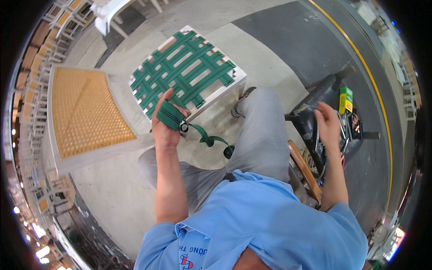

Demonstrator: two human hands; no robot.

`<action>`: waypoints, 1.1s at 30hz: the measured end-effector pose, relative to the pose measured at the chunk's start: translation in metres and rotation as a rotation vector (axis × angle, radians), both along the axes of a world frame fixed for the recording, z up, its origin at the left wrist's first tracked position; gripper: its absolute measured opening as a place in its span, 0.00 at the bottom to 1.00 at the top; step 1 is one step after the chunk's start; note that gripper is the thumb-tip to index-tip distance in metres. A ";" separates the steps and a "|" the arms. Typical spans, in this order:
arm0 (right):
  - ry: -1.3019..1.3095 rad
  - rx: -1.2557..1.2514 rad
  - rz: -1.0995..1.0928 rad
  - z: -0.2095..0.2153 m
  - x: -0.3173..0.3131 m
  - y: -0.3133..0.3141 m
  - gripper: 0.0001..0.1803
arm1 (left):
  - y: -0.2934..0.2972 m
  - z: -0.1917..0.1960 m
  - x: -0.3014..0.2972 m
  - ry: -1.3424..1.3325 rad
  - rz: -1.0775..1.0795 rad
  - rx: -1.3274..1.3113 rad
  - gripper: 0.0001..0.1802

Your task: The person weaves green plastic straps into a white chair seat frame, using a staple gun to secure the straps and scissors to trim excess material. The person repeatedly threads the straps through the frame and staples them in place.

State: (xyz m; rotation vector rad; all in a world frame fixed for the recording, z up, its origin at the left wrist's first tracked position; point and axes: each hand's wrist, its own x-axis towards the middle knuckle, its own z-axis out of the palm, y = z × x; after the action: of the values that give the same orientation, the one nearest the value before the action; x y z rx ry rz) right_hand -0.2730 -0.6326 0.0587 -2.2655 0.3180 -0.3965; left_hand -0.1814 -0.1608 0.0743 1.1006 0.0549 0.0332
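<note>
My left hand (165,128) is closed around a folded bundle of dark green webbing strap (170,115). A loose tail of the strap hangs down to the right and ends in a dark coil (228,152) beside my leg. Just beyond that hand stands a white-framed seat (217,100), crossed with woven green webbing bands (180,67). Over a black tool bag (310,118) at the right is my right hand (328,123), with bent fingers. Their tips are blurred, so I cannot make out whether they grip anything.
A white-framed panel with yellow-orange mesh (85,110) stands at the left. Beside my right hand are a green and yellow box (345,100) and several tools. A brown wooden bar (305,170) lies close to my right thigh. White furniture (110,15) stands at the far left.
</note>
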 end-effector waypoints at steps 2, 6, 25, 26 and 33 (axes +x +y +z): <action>0.197 0.111 0.315 0.011 0.058 0.087 0.22 | 0.013 0.002 -0.010 -0.026 -0.023 -0.084 0.29; 0.355 0.132 1.074 0.009 0.103 0.225 0.34 | 0.008 0.028 -0.012 -0.137 -0.194 -0.337 0.38; 0.320 1.333 0.480 0.024 0.096 0.305 0.15 | 0.042 -0.119 -0.081 0.425 -0.230 0.627 0.27; 0.313 1.357 0.402 0.027 0.101 0.305 0.15 | 0.032 -0.126 -0.078 0.603 -0.444 0.777 0.27; 0.331 0.945 0.438 0.039 0.119 0.222 0.16 | 0.016 -0.213 -0.047 0.696 -0.660 1.213 0.28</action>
State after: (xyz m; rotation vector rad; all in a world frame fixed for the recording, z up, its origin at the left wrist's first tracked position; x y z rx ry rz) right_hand -0.1538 -0.4109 0.0974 -1.3876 0.1181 0.3191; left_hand -0.2280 -0.1449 -0.1386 2.2443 0.3206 -1.0318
